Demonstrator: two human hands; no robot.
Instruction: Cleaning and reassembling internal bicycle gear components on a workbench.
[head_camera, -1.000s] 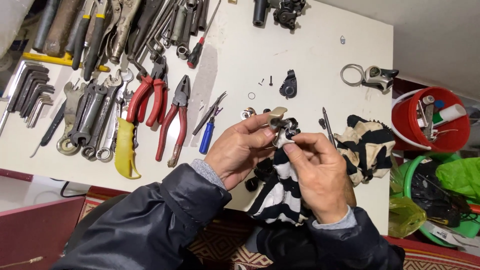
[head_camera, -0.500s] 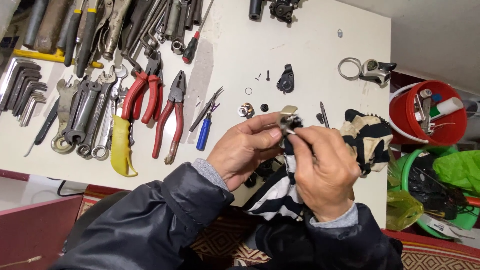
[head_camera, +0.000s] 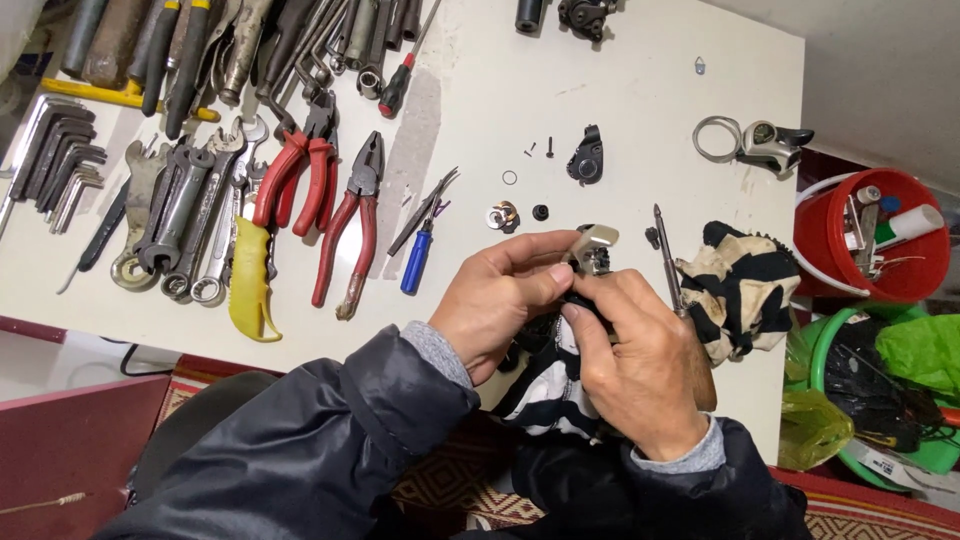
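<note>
Fingers of both your hands meet on a small metal part (head_camera: 594, 250), silver with a darker body, held just above the near edge of the white table (head_camera: 640, 90). Your left hand (head_camera: 500, 300) comes in from the left, thumb and forefinger pinched on the part's left side. Your right hand (head_camera: 645, 365) closes over it from below and the right, fingertips pressed together against its lower edge. How the part is built under your fingers cannot be told.

Beneath both hands a black-and-white striped cloth (head_camera: 550, 385) hangs over the table's edge toward your lap. A second bunched striped rag (head_camera: 740, 285) lies just right of your right hand, with a thin metal screwdriver shaft (head_camera: 667, 260) between the rag and the part.

Just beyond your fingers lie small loose pieces: a washer-like metal piece (head_camera: 500, 215), a small black round piece (head_camera: 541, 212), a thin ring (head_camera: 510, 177), tiny screws (head_camera: 541, 149) and a black bracket-shaped piece (head_camera: 586, 158). To the left are small blue-handled pliers (head_camera: 418, 255), then red-handled pliers (head_camera: 348, 225), a yellow-handled tool (head_camera: 250, 285), wrenches (head_camera: 180, 215) and hex keys (head_camera: 55, 160). At the far right of the table rests a lever assembly with a metal clamp ring (head_camera: 755, 143). Off the table's right edge stands a red bucket (head_camera: 870, 285) holding odds and ends.
</note>
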